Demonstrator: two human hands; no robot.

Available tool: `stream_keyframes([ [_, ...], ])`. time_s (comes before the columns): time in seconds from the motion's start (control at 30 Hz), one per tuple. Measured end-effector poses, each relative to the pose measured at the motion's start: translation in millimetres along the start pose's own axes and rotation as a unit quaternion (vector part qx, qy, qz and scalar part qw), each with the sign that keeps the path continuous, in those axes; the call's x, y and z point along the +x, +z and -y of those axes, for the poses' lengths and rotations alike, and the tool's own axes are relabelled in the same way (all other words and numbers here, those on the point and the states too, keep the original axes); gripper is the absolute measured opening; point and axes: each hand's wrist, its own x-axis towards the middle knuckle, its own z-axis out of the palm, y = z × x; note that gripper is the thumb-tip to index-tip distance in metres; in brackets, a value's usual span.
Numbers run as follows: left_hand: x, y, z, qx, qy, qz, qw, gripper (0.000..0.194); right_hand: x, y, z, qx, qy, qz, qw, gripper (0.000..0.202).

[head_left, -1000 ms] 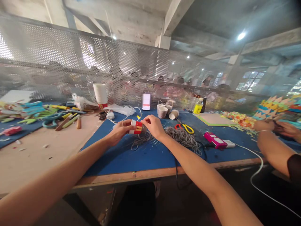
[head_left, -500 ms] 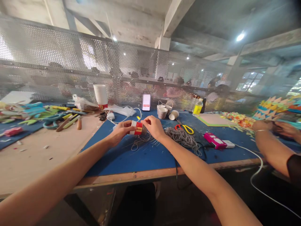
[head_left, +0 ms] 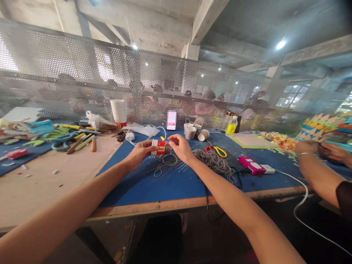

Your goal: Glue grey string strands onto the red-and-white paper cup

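Observation:
My left hand point(head_left: 140, 154) grips a paper cup point(head_left: 158, 146) with a red band and white rim, lying on its side above the blue mat. Grey cord point(head_left: 167, 149) covers the cup's right end. My right hand point(head_left: 180, 148) is closed in a pinch on the cord at that end; its fingertips are partly hidden. Loose loops of cord lie below the cup, and a tangled pile of grey cord point(head_left: 216, 163) sits to the right. Behind the pile are scissors point(head_left: 219, 151) with yellow and red handles.
Cord-covered cups point(head_left: 190, 131) and a phone point(head_left: 171, 120) stand behind my hands. A stack of paper cups point(head_left: 118, 113) is at back left, near tools point(head_left: 82, 142). A pink box point(head_left: 251, 165), a yellow-labelled bottle point(head_left: 231, 125) and a co-worker's hands point(head_left: 306, 146) are at right.
The cup has turned slightly and risen a little in my hands. My right fingers have shifted slightly at its cord-covered end.

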Motion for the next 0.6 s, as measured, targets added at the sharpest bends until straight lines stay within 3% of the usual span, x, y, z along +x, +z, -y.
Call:
stream_keyframes([
  [0.27,3.7,-4.3,2.9,-0.021,-0.023,-0.039,0.999,0.022,-7.0,3.2,9.3,-0.026,-0.053,0.009,0.998,0.011],
  [0.4,3.4,-3.9,1.5,-0.028,-0.023,-0.058,0.998,0.023,-6.4,0.9,8.9,-0.016,-0.017,-0.008,1.000,0.007],
  [0.5,2.7,-3.7,0.3,-0.013,-0.017,-0.066,0.998,0.025,-1.6,-6.8,4.0,-0.015,0.014,-0.038,0.999,0.021],
  [0.6,2.8,-4.2,-0.2,0.007,-0.012,-0.087,0.996,0.021,5.1,-16.8,-5.8,-0.079,0.037,-0.070,0.994,0.026],
])
